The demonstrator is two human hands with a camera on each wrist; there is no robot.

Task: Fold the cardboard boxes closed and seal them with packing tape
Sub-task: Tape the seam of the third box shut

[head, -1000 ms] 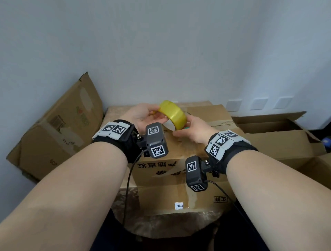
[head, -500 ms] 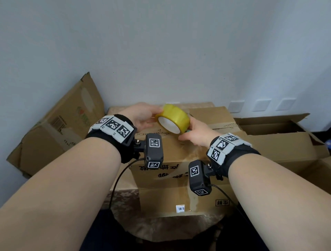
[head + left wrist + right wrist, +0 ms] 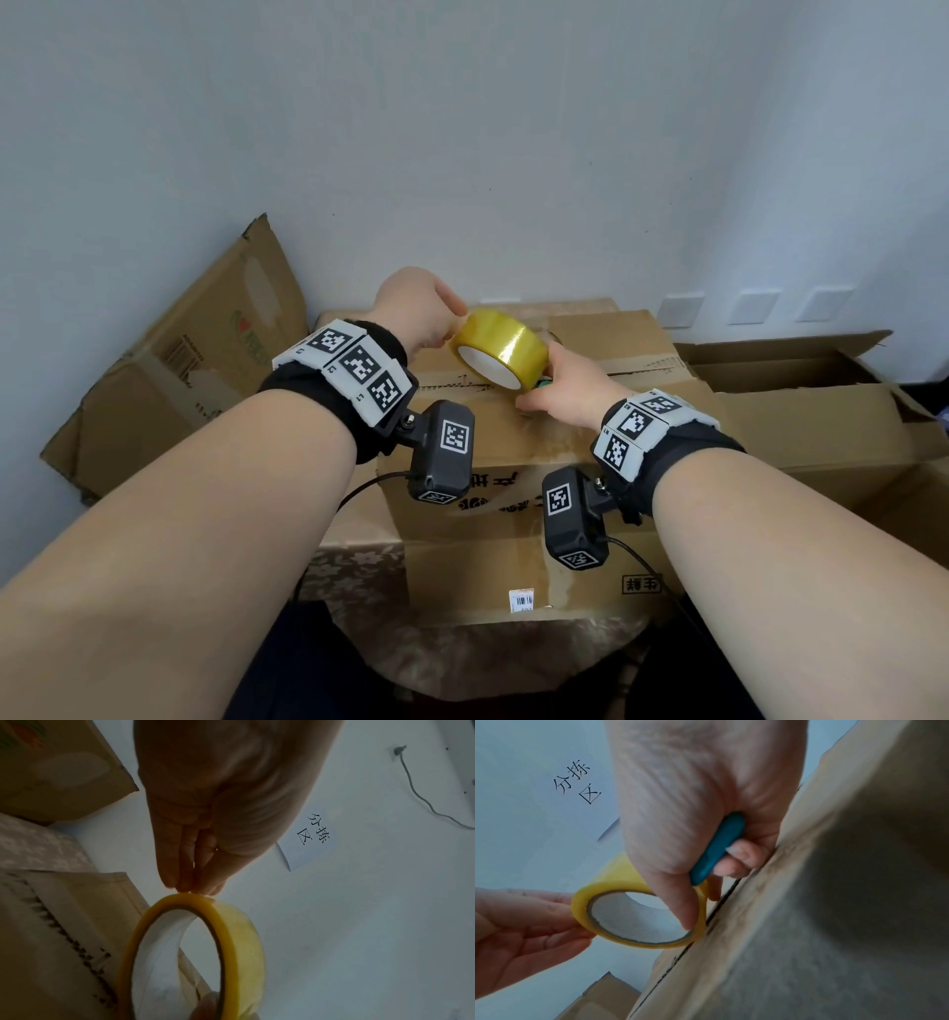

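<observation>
A yellow roll of packing tape [image 3: 498, 349] hangs just above the closed cardboard box [image 3: 513, 442] in front of me, its white core tilted toward me. My left hand [image 3: 447, 329] pinches the roll's far left rim with bunched fingertips [image 3: 190, 884]. My right hand [image 3: 539, 380] grips the roll's right side, thumb [image 3: 687, 914] across the front rim of the roll [image 3: 618, 882]. Its curled fingers also trap a blue cutter [image 3: 716, 850] in the palm, knuckles close to the box top [image 3: 808, 902]. The box's flaps lie flat with a seam across the top.
A flattened, worn box [image 3: 179, 370] leans on the wall at the left. An open box [image 3: 801, 406] with raised flaps stands at the right. A white wall with sockets [image 3: 755, 306] closes the back. A patterned cloth [image 3: 354, 570] lies under the box.
The roll has turned so its open core faces me. My right hand has sunk toward the box top, and my left wrist has rolled over above the roll.
</observation>
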